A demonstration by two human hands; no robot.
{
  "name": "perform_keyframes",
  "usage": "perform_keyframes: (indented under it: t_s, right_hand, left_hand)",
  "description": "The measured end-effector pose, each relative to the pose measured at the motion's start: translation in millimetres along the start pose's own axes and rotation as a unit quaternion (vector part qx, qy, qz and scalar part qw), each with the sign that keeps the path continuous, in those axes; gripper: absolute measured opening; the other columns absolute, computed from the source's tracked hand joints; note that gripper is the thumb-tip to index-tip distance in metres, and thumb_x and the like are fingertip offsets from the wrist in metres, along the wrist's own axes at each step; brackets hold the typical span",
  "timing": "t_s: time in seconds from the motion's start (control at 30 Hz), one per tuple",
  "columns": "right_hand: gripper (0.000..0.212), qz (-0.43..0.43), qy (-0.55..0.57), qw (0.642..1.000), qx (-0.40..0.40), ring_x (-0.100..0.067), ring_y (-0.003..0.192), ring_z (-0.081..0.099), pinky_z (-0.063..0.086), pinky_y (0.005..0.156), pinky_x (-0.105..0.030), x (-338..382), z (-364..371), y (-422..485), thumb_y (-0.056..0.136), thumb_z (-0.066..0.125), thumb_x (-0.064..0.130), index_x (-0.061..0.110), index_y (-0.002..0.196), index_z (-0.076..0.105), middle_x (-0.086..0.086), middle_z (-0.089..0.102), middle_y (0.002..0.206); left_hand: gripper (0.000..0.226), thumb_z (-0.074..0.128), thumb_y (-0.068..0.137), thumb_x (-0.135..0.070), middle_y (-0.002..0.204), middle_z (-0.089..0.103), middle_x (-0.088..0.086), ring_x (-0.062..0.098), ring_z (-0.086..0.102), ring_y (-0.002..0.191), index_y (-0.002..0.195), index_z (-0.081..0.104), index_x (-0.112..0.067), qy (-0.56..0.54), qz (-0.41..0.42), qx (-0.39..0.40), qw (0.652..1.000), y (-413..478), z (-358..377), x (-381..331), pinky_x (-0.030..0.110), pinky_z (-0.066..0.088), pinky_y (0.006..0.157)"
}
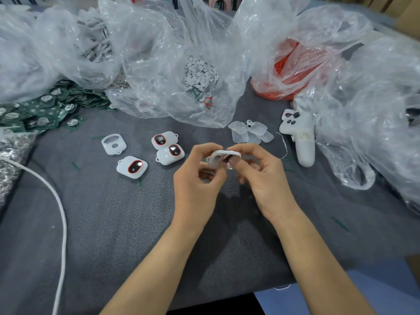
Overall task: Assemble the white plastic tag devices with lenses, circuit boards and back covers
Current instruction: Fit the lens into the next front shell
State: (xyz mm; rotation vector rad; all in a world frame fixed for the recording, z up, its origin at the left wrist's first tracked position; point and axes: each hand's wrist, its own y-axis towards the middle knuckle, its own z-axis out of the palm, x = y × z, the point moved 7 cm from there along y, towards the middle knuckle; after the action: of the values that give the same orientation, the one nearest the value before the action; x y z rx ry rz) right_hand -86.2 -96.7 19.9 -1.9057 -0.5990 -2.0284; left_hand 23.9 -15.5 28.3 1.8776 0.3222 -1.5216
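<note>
Head view: left hand and right hand, fingers curled, pinch one white tag shell together.

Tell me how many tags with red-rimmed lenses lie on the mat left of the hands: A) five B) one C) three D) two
C: three lie there, the rear tag, the middle tag and the near tag; the empty shell has no lens.

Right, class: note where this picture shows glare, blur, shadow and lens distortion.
Head view: glare streaks the bags; the tag between left hand and right hand is soft; wide-angle bending stretches the corners; a faint shadow lies on the table beneath them.
</note>
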Motion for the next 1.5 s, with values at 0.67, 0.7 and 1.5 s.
perform_keyframes:
  t_s: [0.67, 0.7, 1.5]
  right_hand:
    - [0.018, 0.060, 0.127, 0.990, -0.026, -0.022, 0.082, 0.067, 0.055, 0.070, -0.031, -12, -5, 3, 0.070, 0.068, 0.011, 0.023, 0.083, 0.071, -0.005, 0.072, 0.086]
    - [0.015, 0.061, 0.123, 0.990, -0.025, -0.020, 0.081, 0.067, 0.054, 0.068, -0.028, -13, -4, 3, 0.071, 0.068, 0.012, 0.023, 0.081, 0.072, -0.004, 0.072, 0.086]
    - [0.010, 0.102, 0.159, 0.982, 0.008, -0.025, 0.075, 0.067, 0.055, 0.062, -0.031, -18, 2, 2, 0.080, 0.062, -0.004, 0.004, 0.081, 0.067, -0.018, 0.068, 0.084]
  left_hand:
    - [0.025, 0.065, 0.085, 0.000, 0.098, 0.068, -0.006, 0.005, 0.067, 0.091, 0.093, 0.054, -0.020, -0.038, -0.038, 0.060, 0.997, -1, 10, 7, 0.014, 0.049, 0.080]
    - [0.027, 0.066, 0.085, 0.000, 0.095, 0.068, -0.008, 0.003, 0.067, 0.089, 0.095, 0.054, -0.022, -0.033, -0.044, 0.062, 0.997, -1, 10, 9, 0.012, 0.049, 0.078]
    - [0.013, 0.061, 0.092, -0.011, 0.092, 0.072, 0.000, 0.020, 0.068, 0.089, 0.100, 0.069, -0.018, -0.075, -0.092, 0.073, 0.990, 1, 9, 18, 0.032, 0.057, 0.075]
